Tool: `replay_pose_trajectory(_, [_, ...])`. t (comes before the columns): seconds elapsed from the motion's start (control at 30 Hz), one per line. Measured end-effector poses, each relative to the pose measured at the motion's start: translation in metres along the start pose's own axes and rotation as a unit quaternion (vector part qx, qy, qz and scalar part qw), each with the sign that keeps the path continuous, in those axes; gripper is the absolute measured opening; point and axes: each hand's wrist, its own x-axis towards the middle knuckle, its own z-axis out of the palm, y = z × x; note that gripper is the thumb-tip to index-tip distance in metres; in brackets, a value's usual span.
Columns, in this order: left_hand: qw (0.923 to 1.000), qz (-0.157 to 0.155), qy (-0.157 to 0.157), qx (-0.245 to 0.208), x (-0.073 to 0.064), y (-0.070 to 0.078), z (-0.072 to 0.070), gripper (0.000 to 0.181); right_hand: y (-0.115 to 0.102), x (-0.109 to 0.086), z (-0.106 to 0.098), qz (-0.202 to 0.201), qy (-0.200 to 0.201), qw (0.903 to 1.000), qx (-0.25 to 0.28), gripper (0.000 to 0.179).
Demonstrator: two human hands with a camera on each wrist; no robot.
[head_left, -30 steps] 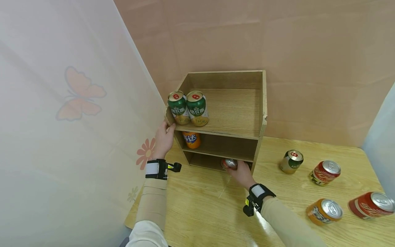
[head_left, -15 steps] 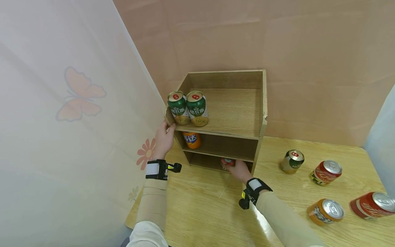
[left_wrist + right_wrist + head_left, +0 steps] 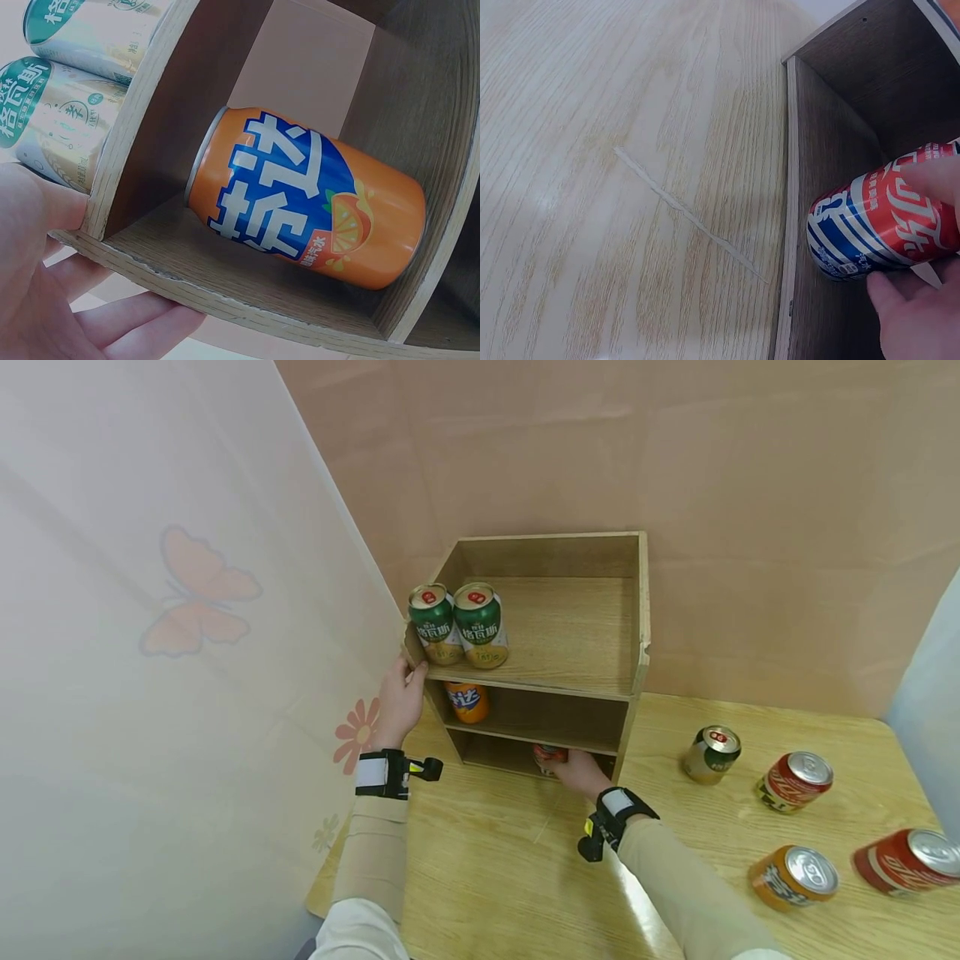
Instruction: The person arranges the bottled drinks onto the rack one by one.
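My left hand (image 3: pixel 401 700) holds the left side of a wooden shelf unit (image 3: pixel 570 635), its thumb at the front edge and its fingers along the outer side panel. In the bottom compartment my right hand (image 3: pixel 587 774) grips a red cola can (image 3: pixel 870 217) with a blue-and-white striped base. The can stands on the bottom board, its lid hidden under the middle board in the head view. An orange soda can (image 3: pixel 315 195) stands at the left of the middle compartment. Two green-and-gold drink cans (image 3: pixel 482 627) are side by side at the top level's left front.
On the table (image 3: pixel 487 860) to the right stand a green-and-gold can (image 3: pixel 711 755), a red can (image 3: pixel 793 782), another orange can (image 3: pixel 793 878) and a further red can (image 3: pixel 903 862) near the edge. A white curtain (image 3: pixel 187 777) hangs close on the left.
My right hand has moved slightly left and deeper into the bottom compartment with the cola can, whose lid has gone out of sight. My left hand has stayed on the shelf unit.
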Motion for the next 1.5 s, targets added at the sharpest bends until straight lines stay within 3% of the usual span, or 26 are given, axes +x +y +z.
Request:
replay_pose_trajectory(0.2, [1.0000,0.002,-0.002,-0.007,-0.001,0.001,0.002,0.037,0.003,-0.003,-0.001,0.002,0.005,0.9999,-0.013,0.051])
replay_pose_trajectory(0.47, [1.0000,-0.009,-0.001,0.002,-0.001,0.002,0.000,0.034,0.010,-0.020,-0.009,0.007,0.038,0.9983,-0.042,0.070])
replay_pose_trajectory(0.67, [1.0000,-0.007,-0.003,-0.001,-0.002,0.003,-0.001,0.036,0.007,-0.043,-0.021,-0.042,0.060,0.9933,-0.090,0.060])
replay_pose_trajectory(0.83, [1.0000,-0.005,-0.001,0.001,-0.003,0.002,-0.001,0.038,-0.003,-0.060,-0.029,-0.091,0.095,0.9820,-0.136,0.043])
replay_pose_trajectory(0.93, [1.0000,-0.003,0.001,0.001,-0.003,0.001,-0.001,0.038,-0.014,-0.071,-0.036,-0.118,0.137,0.9732,-0.142,0.039])
replay_pose_trajectory(1.0, [1.0000,-0.003,0.001,0.002,-0.003,0.000,0.000,0.039,-0.025,-0.077,-0.042,-0.148,0.179,0.9631,-0.135,0.034])
replay_pose_trajectory(1.07, [1.0000,-0.002,0.002,0.000,-0.004,0.000,0.000,0.039,-0.037,-0.084,-0.049,-0.197,0.237,0.9431,-0.125,0.027])
replay_pose_trajectory(1.1, [1.0000,-0.002,0.003,-0.001,-0.004,-0.001,0.001,0.039,-0.043,-0.086,-0.054,-0.225,0.268,0.9291,-0.120,0.024])
replay_pose_trajectory(1.23, [1.0000,0.002,0.008,-0.003,-0.005,-0.001,0.002,0.041,-0.064,-0.093,-0.072,-0.331,0.395,0.8531,-0.081,0.017])
replay_pose_trajectory(1.3, [0.9999,0.004,0.012,-0.006,-0.005,-0.002,0.003,0.042,-0.074,-0.094,-0.080,-0.353,0.430,0.8290,-0.052,0.024])
replay_pose_trajectory(1.33, [0.9999,0.006,0.014,-0.008,-0.006,-0.002,0.003,0.042,-0.078,-0.093,-0.084,-0.357,0.442,0.8219,-0.038,0.029])
replay_pose_trajectory(1.4, [0.9997,0.008,0.018,-0.012,-0.006,-0.004,0.004,0.042,-0.084,-0.091,-0.090,-0.347,0.454,0.8208,-0.018,0.042])
replay_pose_trajectory(1.5, [0.9994,0.013,0.025,-0.019,-0.007,-0.006,0.005,0.041,-0.091,-0.085,-0.098,-0.317,0.453,0.8333,-0.009,0.060])
